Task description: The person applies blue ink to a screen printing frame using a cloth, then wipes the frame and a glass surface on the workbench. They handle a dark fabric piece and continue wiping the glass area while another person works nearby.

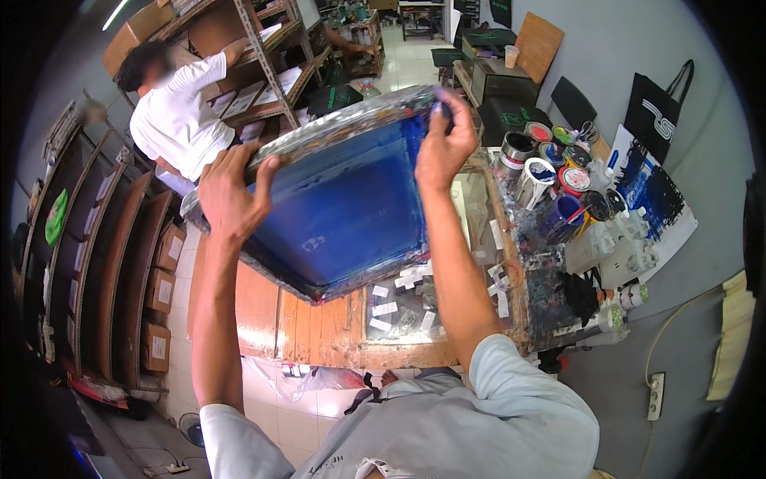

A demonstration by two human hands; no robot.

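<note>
Both my hands hold up a screen printing frame [343, 211], tilted above the worktable. Its mesh is stained deep blue, and dried ink crusts its rim. My left hand [234, 190] grips the far left part of the rim, fingers over the top edge and thumb inside. At the far right corner my right hand [447, 144] is closed round the rim, with blue ink on a fingertip. Below the frame lies a glass panel [383, 329] set in the wooden worktable [319, 327], with several white paper pieces [385, 309] stuck on it.
Several ink cans [536, 177] and white plastic bottles [614, 255] crowd the table's right side. A person [179, 120] in a white shirt reaches into a metal shelf [263, 56] at the far left. Wooden racks [104, 263] stand left. A black tote bag [654, 116] hangs on the right wall.
</note>
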